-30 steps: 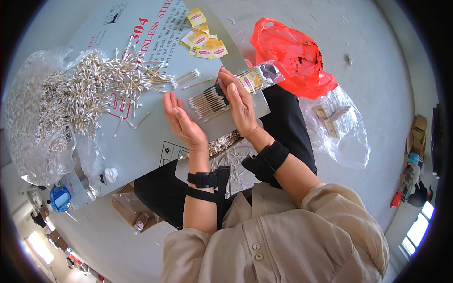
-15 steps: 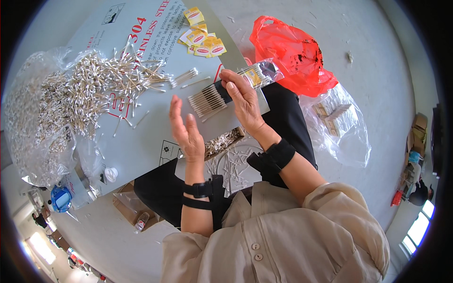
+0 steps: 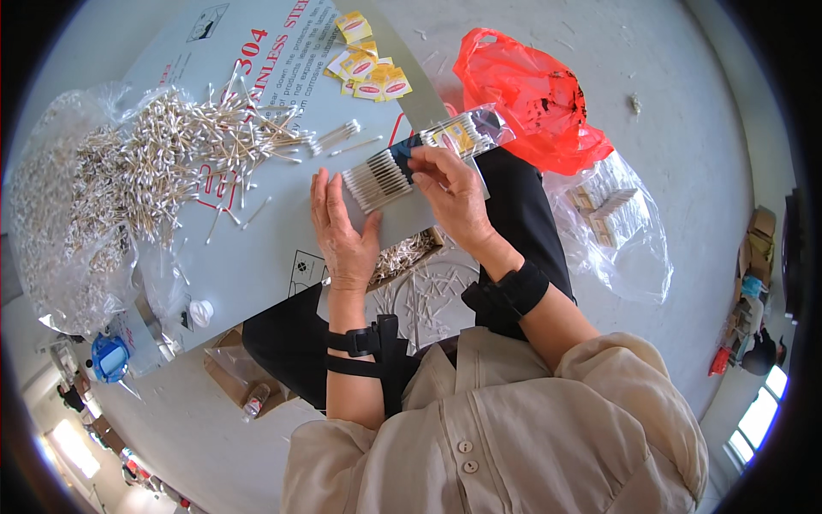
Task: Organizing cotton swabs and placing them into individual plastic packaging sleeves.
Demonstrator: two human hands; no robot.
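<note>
A row of cotton swabs [image 3: 377,182] lies side by side at the table's near right edge. Its right part runs beneath a dark band [image 3: 406,154] into a clear plastic packet [image 3: 458,135] with a yellow-and-white label. My left hand [image 3: 344,236] is open, its straight fingers on edge beside the swabs' left tips, thumb apart. The fingers of my right hand [image 3: 458,195] are bent and pinch at the dark band and packet. Left of the row, several loose swabs [image 3: 338,135] lie near a large heap of swabs [image 3: 163,163] spilling from a clear bag [image 3: 64,214].
Yellow-and-white sachets [image 3: 370,68] lie at the table's far edge. Under the near edge sits a box of swabs [image 3: 402,259]. A red plastic bag [image 3: 522,94] and a clear bag of white packs [image 3: 608,214] are right of my leg. A blue object [image 3: 110,360] stands left.
My left hand has come up against the left ends of the swabs. My right hand has shifted down and right, its fingers now bent, and more of the dark band shows.
</note>
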